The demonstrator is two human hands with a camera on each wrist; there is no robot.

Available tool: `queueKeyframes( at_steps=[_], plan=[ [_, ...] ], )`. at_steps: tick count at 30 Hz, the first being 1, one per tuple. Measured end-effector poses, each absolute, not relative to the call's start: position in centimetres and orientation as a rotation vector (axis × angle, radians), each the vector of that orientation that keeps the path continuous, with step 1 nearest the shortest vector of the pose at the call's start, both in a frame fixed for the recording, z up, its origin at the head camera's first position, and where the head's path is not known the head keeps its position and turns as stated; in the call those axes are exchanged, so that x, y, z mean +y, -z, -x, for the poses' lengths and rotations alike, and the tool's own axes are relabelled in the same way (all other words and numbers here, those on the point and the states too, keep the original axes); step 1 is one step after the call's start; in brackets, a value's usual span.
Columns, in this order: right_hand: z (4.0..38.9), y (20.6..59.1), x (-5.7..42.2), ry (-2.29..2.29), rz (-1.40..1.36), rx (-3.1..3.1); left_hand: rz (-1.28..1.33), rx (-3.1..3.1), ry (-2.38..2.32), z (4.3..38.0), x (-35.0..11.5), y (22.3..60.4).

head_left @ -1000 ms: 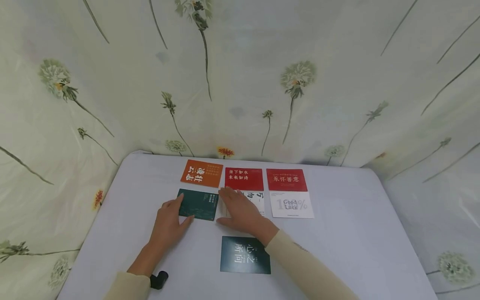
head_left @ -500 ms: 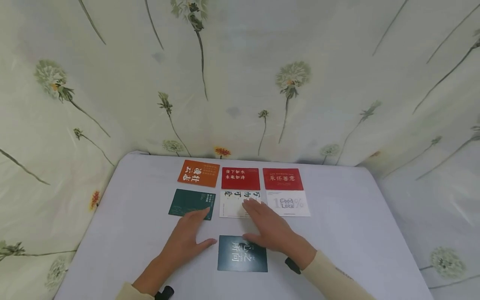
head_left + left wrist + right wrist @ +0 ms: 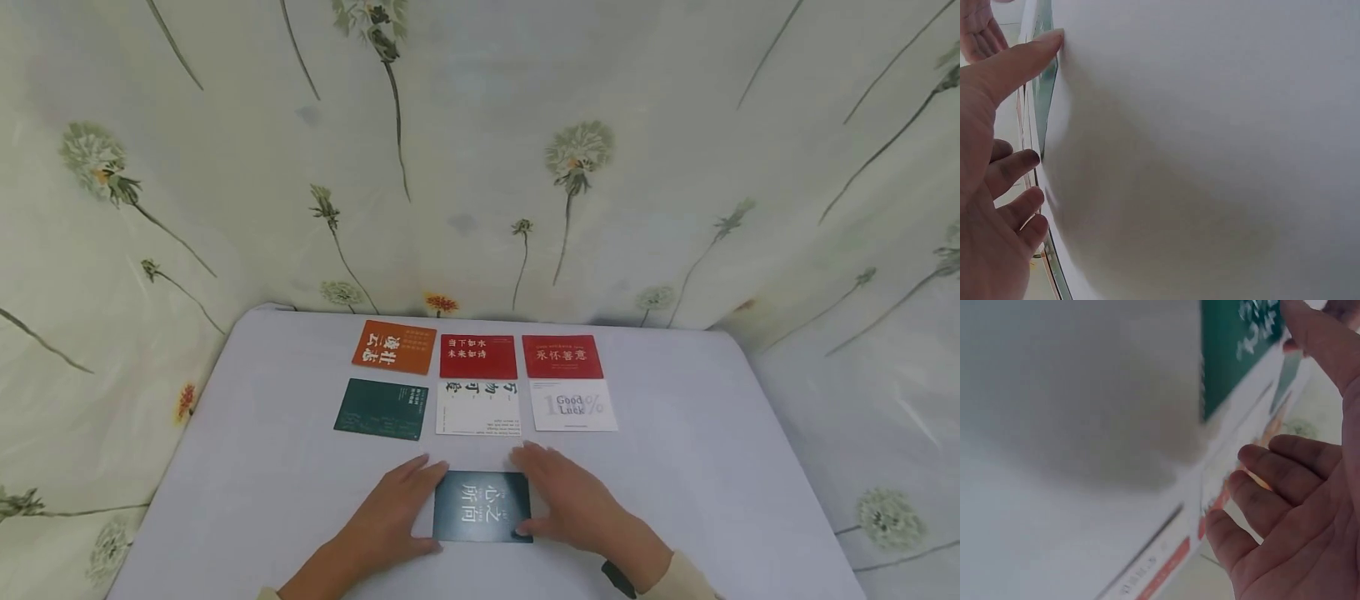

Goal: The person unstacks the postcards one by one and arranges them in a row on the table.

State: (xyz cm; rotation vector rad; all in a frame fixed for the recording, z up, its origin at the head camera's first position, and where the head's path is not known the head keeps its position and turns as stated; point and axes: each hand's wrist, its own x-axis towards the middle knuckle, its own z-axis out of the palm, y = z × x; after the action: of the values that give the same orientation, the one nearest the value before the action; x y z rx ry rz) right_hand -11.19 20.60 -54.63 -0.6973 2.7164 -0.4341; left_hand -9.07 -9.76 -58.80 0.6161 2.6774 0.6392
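Note:
A dark teal card (image 3: 483, 508) with white characters lies flat near the front of the white table. On its left side my left hand (image 3: 390, 512) has thumb and fingers spread, the fingertips at the card's edge. My right hand (image 3: 573, 504) is at the opposite side, its thumb over the lower right part of the card. In the left wrist view the left thumb is near the teal card (image 3: 1044, 106). The right wrist view has the right hand (image 3: 1291, 500) with loosely extended fingers beside the card (image 3: 1229, 356). Whether either hand presses it cannot be told.
Behind the hands, two rows of cards lie flat: orange (image 3: 394, 347), red (image 3: 477, 367), another red (image 3: 562, 367), then green (image 3: 381, 410), white (image 3: 477, 412) and a Good Luck card (image 3: 573, 417). A flower-patterned curtain (image 3: 465, 167) hangs behind the white table (image 3: 675, 467).
My left hand has moved from the green card down to the teal card's left side. My right hand has drawn back from the white card to its right side. The cards look unmoved.

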Motion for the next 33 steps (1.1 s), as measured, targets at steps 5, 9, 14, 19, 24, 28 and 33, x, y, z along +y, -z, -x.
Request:
queueKeyframes(
  at_steps=[5, 9, 14, 19, 24, 28, 33],
  plan=[
    [10.0, 56.0, 21.0, 0.392, 0.725, 2.702, -0.636, 2.690, -0.655, 8.8, -9.7, 58.6],
    [9.6, 56.4, 20.9, 0.377, 0.691, 2.701, -0.662, 2.700, -0.666, 8.9, -9.7, 58.6],
    [9.4, 56.5, 20.4, 0.364, 0.718, 2.719, -0.685, 2.710, -0.635, 9.2, -9.5, 58.7],
    [9.5, 56.5, 19.9, 0.353, 0.710, 2.723, -0.710, 2.699, -0.621, 9.5, -9.1, 58.6],
    [9.6, 56.3, 19.5, 0.336, 0.686, 2.717, -0.728, 2.711, -0.600, 9.4, -9.0, 58.4],
    [9.6, 56.0, 19.2, 0.322, 0.693, 2.722, -0.717, 2.716, -0.614, 9.3, -9.0, 58.3],
    [9.6, 55.9, 19.0, 0.276, 0.708, 2.738, -0.730, 2.729, -0.599, 9.3, -9.2, 58.4]
  ],
)
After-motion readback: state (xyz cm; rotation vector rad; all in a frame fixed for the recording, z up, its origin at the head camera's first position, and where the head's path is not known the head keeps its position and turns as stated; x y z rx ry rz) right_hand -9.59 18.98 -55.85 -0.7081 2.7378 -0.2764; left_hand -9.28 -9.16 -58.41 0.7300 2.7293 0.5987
